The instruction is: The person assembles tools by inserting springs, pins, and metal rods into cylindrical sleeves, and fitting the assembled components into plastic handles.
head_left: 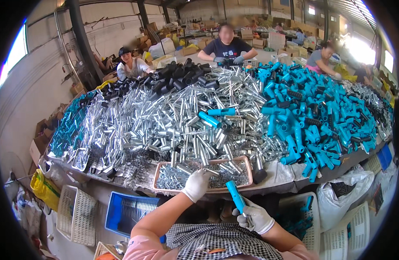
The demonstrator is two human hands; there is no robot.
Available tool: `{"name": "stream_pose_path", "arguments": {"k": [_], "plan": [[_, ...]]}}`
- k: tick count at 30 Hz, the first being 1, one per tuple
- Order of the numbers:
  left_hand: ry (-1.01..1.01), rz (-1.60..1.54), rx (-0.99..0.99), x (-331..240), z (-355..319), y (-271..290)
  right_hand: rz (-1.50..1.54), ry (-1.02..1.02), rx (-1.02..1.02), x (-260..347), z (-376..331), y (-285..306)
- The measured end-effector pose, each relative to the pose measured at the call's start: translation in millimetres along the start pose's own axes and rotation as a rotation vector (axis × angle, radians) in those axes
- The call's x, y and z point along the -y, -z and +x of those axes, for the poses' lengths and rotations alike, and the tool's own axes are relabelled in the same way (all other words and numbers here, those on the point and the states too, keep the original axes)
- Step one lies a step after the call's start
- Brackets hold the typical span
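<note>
Tray [250, 170]: left hand [197, 185] over it, half curled, hold unclear; right hand [256, 216] nearside, closed round teal tube [236, 197]; seemingly picking, next wants neat pinch

Head fisheye, near, looking down; edges unclear.

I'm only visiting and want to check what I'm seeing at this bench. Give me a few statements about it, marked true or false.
1. The right hand holds a teal tube. True.
2. The left hand is in the teal heap. False: the left hand is over the pinkish tray.
3. Black pieces are heaped toward the far side of the table. True.
4. The blue crate stands on the table. False: the blue crate sits lower, beside it.
</note>
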State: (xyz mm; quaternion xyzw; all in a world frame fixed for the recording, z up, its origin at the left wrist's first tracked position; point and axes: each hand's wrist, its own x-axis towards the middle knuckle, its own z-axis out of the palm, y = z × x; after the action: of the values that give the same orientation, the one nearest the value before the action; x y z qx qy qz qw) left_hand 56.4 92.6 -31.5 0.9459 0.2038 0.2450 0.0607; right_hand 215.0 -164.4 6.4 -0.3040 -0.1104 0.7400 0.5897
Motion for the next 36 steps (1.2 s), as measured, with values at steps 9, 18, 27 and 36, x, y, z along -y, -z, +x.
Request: {"name": "stream_pose_path", "arguments": {"k": [9, 18, 27, 36], "plan": [[-0.162, -0.400, -0.047, -58, 9, 61, 0.155, -0.106, 0.105, -5, 12, 21], [-0.223, -0.825, 0.216, -65, -6, 44, 0.044, -0.167, 0.138, -4, 8, 6], [0.009, -0.662, 0.568, -78, 1, 73, -0.633, -0.116, 0.104, 5, 10, -3], [-0.216, -0.370, 0.706, -85, -17, 80, -1.420, 0.068, 0.255, 18, 16, 2]]}}
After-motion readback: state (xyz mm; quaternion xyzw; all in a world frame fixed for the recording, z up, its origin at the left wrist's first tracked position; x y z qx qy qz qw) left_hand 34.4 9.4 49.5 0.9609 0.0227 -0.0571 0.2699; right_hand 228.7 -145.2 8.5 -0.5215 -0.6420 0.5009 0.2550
